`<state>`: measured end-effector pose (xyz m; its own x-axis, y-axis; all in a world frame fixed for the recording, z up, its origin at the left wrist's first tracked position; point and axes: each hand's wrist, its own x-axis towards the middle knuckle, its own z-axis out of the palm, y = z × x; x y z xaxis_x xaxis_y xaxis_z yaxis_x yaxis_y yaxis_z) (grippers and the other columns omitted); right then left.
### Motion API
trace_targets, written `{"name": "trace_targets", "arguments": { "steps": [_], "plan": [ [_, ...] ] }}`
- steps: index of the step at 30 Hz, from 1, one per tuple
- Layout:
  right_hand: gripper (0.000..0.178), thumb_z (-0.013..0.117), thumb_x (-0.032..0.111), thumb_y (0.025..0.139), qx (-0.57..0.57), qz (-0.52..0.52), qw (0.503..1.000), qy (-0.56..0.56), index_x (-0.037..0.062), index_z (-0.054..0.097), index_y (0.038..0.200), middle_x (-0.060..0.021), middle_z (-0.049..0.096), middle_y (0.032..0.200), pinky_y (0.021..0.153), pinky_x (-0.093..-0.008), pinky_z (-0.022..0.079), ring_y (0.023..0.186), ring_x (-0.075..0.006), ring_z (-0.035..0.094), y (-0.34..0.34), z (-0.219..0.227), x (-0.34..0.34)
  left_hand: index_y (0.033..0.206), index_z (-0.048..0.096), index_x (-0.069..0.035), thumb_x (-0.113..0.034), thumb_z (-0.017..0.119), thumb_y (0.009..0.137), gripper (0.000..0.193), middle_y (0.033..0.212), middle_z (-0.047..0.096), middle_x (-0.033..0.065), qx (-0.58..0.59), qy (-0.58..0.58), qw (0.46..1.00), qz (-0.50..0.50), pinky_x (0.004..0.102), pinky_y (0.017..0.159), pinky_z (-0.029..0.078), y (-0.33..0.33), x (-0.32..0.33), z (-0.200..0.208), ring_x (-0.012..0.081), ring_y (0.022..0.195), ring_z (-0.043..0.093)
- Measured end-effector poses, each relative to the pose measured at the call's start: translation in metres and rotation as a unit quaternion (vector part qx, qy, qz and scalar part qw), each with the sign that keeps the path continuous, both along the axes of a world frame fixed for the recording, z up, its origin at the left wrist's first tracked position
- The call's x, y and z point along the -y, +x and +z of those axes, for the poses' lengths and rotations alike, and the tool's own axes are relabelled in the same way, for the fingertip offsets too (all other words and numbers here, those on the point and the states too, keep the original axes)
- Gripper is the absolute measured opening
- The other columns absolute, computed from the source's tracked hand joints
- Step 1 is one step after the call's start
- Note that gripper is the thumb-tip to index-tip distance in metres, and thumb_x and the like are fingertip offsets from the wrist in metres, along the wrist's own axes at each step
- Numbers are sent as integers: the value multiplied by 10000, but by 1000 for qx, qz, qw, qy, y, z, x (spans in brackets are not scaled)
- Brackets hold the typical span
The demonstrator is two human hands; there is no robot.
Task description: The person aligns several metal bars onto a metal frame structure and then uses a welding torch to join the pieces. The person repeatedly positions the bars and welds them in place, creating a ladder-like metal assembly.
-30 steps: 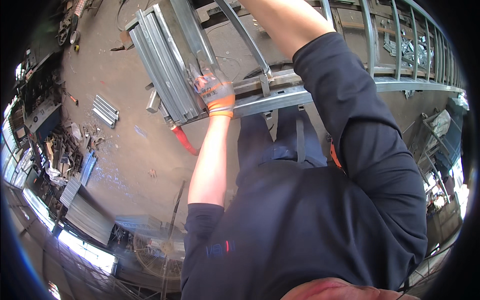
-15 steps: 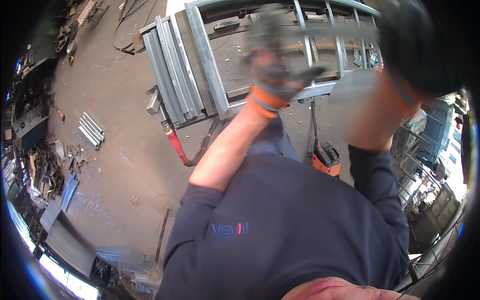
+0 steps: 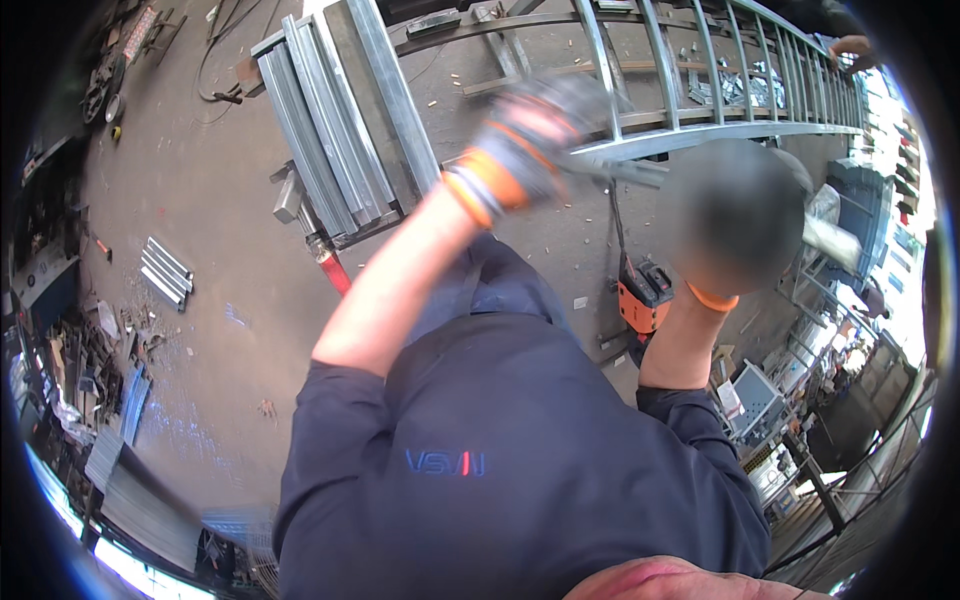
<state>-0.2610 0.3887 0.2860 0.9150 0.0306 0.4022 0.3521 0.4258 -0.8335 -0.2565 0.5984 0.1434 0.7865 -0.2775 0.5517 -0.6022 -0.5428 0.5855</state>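
Note:
A short grey metal bar (image 3: 625, 170) is held in front of me, in the air on the near side of the long steel frame (image 3: 720, 132). Its left end runs into my left hand (image 3: 530, 135), which wears a grey and orange work glove and seems closed around it, though the fingers are smeared. At the other end the bar disappears at my right hand (image 3: 735, 215), a dark gloved shape that looks closed and is strongly blurred. Whatever else the right glove covers is hidden.
Galvanised channel profiles (image 3: 330, 120) lie side by side at the left end of the frame. An orange and black machine (image 3: 645, 295) stands on the floor. Another person's hand (image 3: 852, 50) rests near the frame's far right end. Short metal pieces (image 3: 167, 272) lie on the floor to the left.
My right hand has come down and nearer to me, from the upper right. My left hand has shifted slightly, and the bar has come lower with them. More of the frame's right end shows.

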Motion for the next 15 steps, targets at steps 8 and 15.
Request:
{"name": "trace_targets", "arguments": {
  "steps": [8,15],
  "plan": [
    [254,604,159,991,81,-100,913,-388,-29,666,1150,-46,609,759,580,-302,456,617,-167,562,37,-172,-27,1626,408,-146,-435,529,1014,688,1703,322,171,-330,48,854,398,526,1295,210,15,-106,-162,428,1564,285],
    [386,532,115,994,57,198,977,55,-52,644,1322,-23,504,666,552,-393,447,558,-158,482,93,-74,-53,1402,647,-112,-414,699,874,611,1489,580,207,-253,202,843,430,512,1176,413,28,-113,-158,406,1385,526]
  ]
}}
